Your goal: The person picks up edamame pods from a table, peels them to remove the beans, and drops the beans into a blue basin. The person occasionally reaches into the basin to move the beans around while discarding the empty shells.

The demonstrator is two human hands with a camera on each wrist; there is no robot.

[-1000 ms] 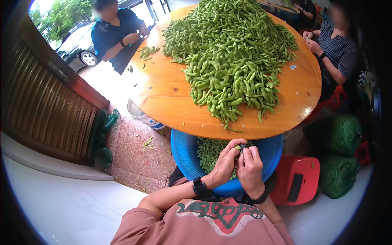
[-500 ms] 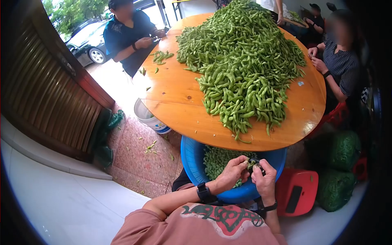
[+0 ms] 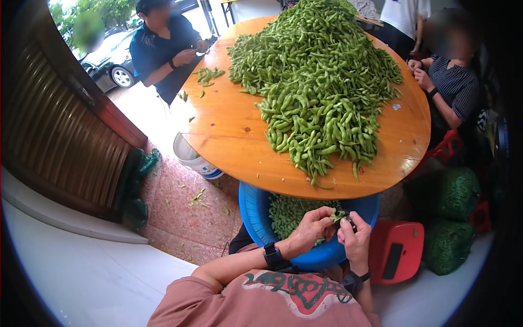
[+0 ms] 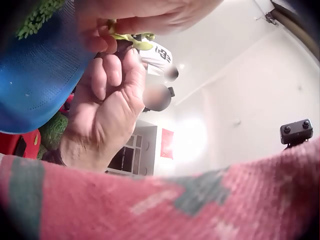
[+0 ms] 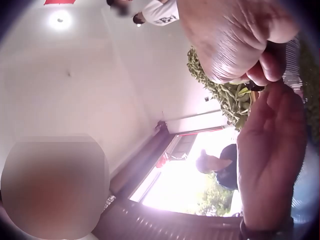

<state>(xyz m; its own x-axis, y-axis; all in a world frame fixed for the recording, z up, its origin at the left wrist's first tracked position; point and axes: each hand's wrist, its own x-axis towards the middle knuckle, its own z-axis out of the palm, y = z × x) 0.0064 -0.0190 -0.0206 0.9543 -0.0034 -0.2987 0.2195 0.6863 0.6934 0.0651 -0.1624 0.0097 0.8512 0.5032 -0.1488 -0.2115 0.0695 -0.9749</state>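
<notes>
In the head view my left hand [image 3: 311,228] pinches a green soybean pod [image 3: 337,215] between thumb and fingers, above the blue basin [image 3: 249,218]. Close beside it my right hand [image 3: 356,240] grips a small black tool [image 3: 345,220], its kind mostly hidden by the fingers. The left wrist view shows the yellow-green pod [image 4: 140,45] at the fingertips where the hands meet. Shelled green beans [image 3: 289,215] lie in the basin under the hands. A big heap of soybean pods [image 3: 321,92] covers much of the round wooden table [image 3: 218,136] ahead.
A white bucket [image 3: 193,158] stands on the floor to the left. To the right are a red plastic stool [image 3: 406,245] and full green net bags [image 3: 452,245]. People sit left and right of the table; another in white [image 3: 403,16] stands behind. Pod scraps litter the floor.
From close together, my hands have moved slightly apart, lower and right in the head view. The pod now shows between them, with the black tool nearby. Someone in white has appeared behind the table.
</notes>
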